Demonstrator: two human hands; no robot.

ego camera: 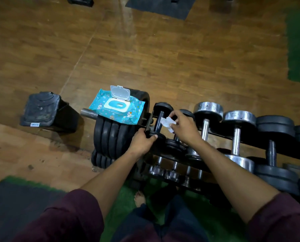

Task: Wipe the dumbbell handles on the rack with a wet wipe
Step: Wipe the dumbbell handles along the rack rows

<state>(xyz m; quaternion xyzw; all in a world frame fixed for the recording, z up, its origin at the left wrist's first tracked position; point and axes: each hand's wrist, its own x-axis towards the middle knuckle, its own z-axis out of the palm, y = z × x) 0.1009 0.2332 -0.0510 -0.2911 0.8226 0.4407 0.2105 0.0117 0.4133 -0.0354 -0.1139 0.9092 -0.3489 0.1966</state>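
Place: gym, free-weight area.
Rack (215, 135): tiered, at 3 o'clock, loaded with chrome dumbbells (206, 119) and black dumbbells (273, 145).
Weight plates (114, 137): black, stacked on a peg, centre.
Floor (145, 49): wood-pattern, with dark rubber mats (160, 6) at 12 o'clock.

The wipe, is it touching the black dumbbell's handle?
Touching. The head view shows the wipe, pinched in the right hand, with its left edge pressed against the handle of the black dumbbell, with no gap between them.
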